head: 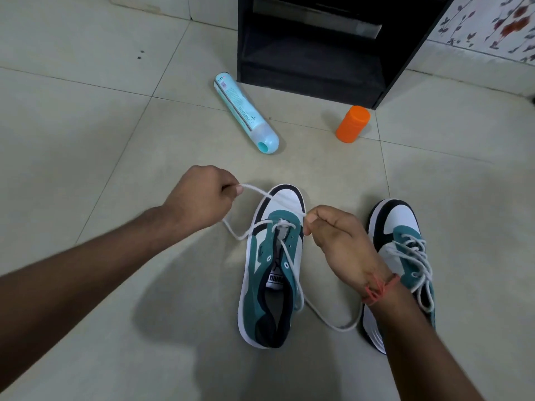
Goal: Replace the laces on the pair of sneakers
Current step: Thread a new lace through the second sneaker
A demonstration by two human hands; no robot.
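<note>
Both hands, left (199, 195) at ten o'clock, right (338, 235), pinched the white cord lace (292, 273) above the teal-and-white suede sneaker (269, 273).

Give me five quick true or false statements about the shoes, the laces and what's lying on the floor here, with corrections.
1. Both hands, left hand and right hand, pinch the white lace. True.
2. The near sneaker is fully laced. False: only its eyelets nearest the toe are threaded.
3. The other sneaker has laces in it. True.
4. The spray can stands upright. False: it lies on its side.
5. The orange bottle sits inside the black cabinet. False: it stands on the floor.
</note>
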